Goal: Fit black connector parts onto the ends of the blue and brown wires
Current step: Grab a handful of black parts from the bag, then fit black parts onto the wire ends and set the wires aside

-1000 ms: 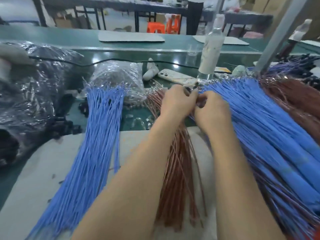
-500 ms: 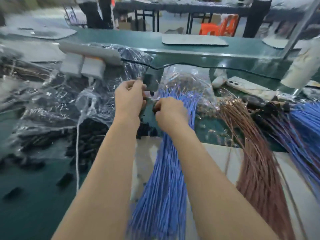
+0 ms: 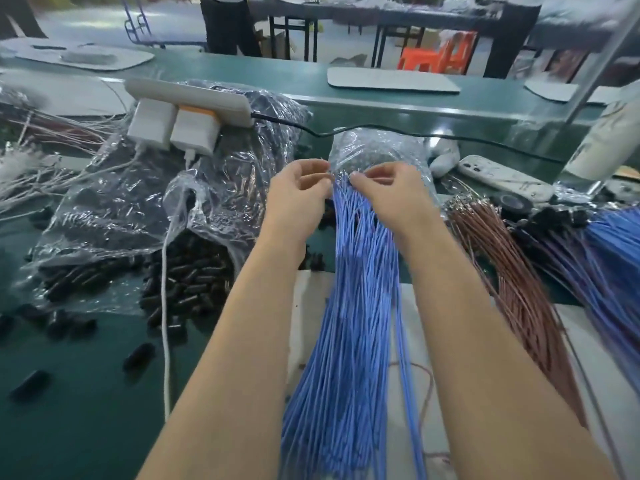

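The blue wires [image 3: 346,306] run between your forearms on the surface [image 3: 86,410]. Your right hand [image 3: 388,195] pinches their far tips. Your left hand [image 3: 298,195] curls beside them, its hold unclear. The black connector parts [image 3: 187,282] lie further left.

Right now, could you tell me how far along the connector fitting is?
Done: the far-right bundle carries black connectors. In hand: left hand and right hand work the tips of the blue wires. Left: those, the brown wires and the loose connectors.

connector parts [image 3: 187,282] left of centre wire bundle [image 3: 349,323] | second wire bundle [image 3: 512,282] right | phone [image 3: 502,176] behind it
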Available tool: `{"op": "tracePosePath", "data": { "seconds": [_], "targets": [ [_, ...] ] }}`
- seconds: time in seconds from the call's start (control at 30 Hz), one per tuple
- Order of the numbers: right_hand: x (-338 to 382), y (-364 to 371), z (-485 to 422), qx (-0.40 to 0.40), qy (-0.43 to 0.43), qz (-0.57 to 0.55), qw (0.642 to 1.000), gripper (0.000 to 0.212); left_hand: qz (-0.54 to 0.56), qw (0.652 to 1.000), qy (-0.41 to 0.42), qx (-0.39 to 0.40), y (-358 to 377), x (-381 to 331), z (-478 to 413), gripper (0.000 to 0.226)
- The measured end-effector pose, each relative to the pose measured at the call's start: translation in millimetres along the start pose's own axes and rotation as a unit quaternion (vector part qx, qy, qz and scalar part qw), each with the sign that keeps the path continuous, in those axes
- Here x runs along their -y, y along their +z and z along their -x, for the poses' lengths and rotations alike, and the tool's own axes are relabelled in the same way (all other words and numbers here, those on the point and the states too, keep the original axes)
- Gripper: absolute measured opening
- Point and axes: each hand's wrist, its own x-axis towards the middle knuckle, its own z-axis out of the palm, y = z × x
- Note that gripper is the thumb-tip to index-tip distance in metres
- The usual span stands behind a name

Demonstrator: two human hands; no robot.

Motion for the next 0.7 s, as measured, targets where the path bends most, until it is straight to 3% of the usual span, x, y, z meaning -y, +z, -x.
{"op": "tracePosePath", "data": {
  "seconds": [0.13,0.3,0.43,0.5,0.57,0.63,0.7],
  "targets": [
    [-1,-37,16,0.019,0.017,-0.086,0.996,0.009,0.035,0.993,0.017,0.114,28,-9,19,0.016],
    [-17,-64,40,-0.012,0.010,-0.142,0.990,0.019,0.026,0.982,0.011,0.187,56,0,46,0.007],
    [-32,-70,54,-0.055,0.006,-0.136,0.989,0.018,0.015,0.993,0.010,0.118,64,13,57,0.009],
    [-42,-68,61,-0.066,0.015,-0.072,0.995,0.014,0.050,0.996,0.007,0.077,65,18,60,0.011],
    [-53,-63,67,-0.040,0.015,0.067,0.997,0.013,0.120,0.991,-0.001,0.051,64,22,61,0.011],
    [-58,-53,73,0.005,0.009,0.238,0.971,0.027,0.156,0.988,0.003,0.022,63,25,62,0.010],
    [-59,-38,77,0.041,0.010,0.324,0.945,0.047,0.165,0.986,0.006,-0.011,59,28,60,0.010]
  ]
}}
